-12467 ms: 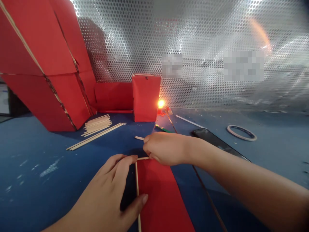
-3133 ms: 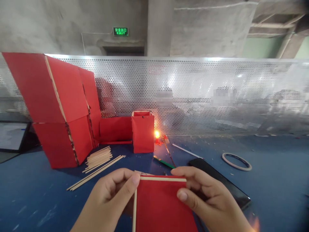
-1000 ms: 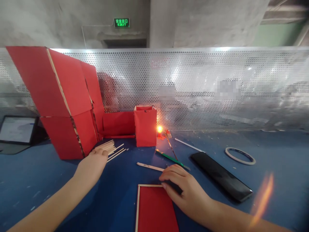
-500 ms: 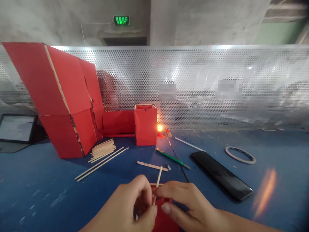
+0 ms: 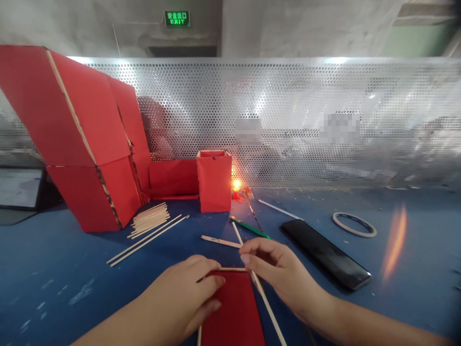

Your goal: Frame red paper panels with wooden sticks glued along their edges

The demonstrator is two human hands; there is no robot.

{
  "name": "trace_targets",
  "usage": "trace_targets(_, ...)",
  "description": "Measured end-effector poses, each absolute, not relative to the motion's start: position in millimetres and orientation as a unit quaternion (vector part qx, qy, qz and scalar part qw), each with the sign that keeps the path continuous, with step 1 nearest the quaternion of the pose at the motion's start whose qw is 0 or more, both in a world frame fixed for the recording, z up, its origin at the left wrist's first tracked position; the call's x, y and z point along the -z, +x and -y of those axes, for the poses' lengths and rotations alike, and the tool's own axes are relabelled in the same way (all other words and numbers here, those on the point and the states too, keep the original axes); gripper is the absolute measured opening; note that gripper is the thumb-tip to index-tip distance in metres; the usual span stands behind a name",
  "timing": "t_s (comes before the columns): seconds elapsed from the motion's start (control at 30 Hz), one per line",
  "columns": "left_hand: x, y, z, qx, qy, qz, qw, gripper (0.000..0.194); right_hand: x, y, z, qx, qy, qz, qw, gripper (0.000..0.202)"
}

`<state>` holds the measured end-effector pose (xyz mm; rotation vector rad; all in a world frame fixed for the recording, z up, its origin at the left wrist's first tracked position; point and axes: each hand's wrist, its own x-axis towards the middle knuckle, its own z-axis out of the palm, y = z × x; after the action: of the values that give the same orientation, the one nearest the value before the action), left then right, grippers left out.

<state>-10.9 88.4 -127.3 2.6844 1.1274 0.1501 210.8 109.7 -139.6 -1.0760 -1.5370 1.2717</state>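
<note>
In my right hand a long thin wooden stick is pinched between thumb and forefinger. The stick slants along the right side of a red panel that lies flat in front of me. My left hand rests over the panel's left part with its fingers apart. A strip of wood runs along the panel's far edge, and another shows at its left edge. A flat wooden piece lies just beyond, and a green-handled knife is partly behind my right hand.
A tall red structure stands at left, joined by a red block to a red open-topped box. A lit candle burns beside that box. A pile of sticks, a black phone and a tape roll lie on the table.
My hands have moved apart. The right one has shifted up and right with the stick, which now leans the other way. My left hand has opened over the panel.
</note>
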Motion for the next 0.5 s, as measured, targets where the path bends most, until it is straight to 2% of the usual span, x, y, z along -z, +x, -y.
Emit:
trace_targets(0.23, 119, -5, -82, 0.007, 0.877, -0.473, 0.083, 0.033, 138, 212, -113, -0.511, -0.430, 0.621, 0.410, 0.034)
trace_targets(0.33, 111, -3, -78, 0.030, 0.855, -0.505, 0.115, 0.028, 134, 215, -116, -0.541, -0.421, 0.620, 0.381, 0.045)
trace_targets(0.5, 108, -4, -62, 0.004, 0.832, -0.525, 0.180, 0.022, 126, 221, -120, -0.529, -0.452, 0.664, 0.273, 0.014)
